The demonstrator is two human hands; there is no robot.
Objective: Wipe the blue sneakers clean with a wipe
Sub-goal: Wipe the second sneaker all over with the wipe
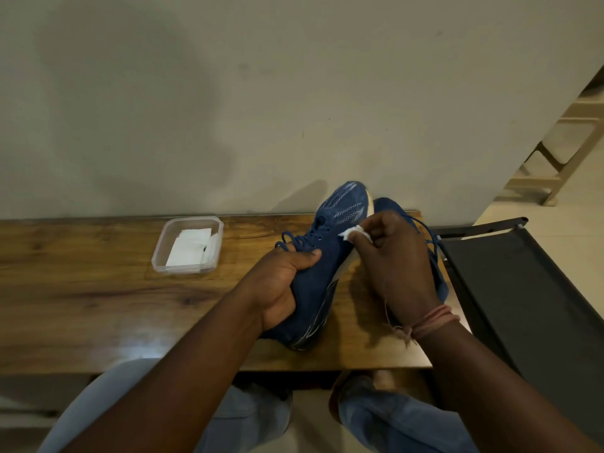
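Tabletop [98, 289]: the wooden top carries both sneakers at its right end, and a clear tub of wipes sits well apart to their left.
Sneaker in hand [322, 256]: I have this blue one tipped up, toe toward the wall, heel toward me, its side turned to my right hand.
Second sneaker [392, 207]: it lies on the tabletop behind my right hand, mostly hidden; I cannot tell whether it is clean.
Left hand [281, 282]: my fingers and thumb are curled round the heel half of the raised sneaker, holding it off the wood.
Right hand [395, 256]: my fingertips are pinched together on the crumpled wipe.
Tub of wipes [188, 245]: open, with folded white sheets inside, so there is stock for more passes.
Wipe [356, 233]: its white wad is pressed to the sneaker's side, just above the pale sole edge.
Progress: I judge I am mid-wipe on the first sneaker's side; its other side, sole and the second sneaker look left to do.
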